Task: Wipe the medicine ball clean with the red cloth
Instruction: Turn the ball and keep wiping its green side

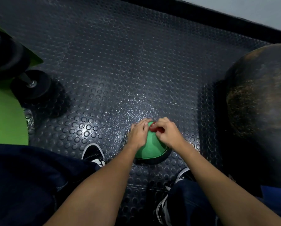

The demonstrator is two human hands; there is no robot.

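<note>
The right hand [166, 132] pinched the crumpled cloth [154, 129] atop the round green ball [150, 148]. The left hand [139, 133], fingers extended, rested on its left side. The floor [104, 62] was studded rubber.

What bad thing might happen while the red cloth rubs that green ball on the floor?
1. The medicine ball is round and sits on the bumpy floor. Only the left hand steadies it, so a hard rub might roll it away, perhaps toward the dumbbell.
2. The right hand pinches just a small bunch of red cloth, so it may slip out.
</note>
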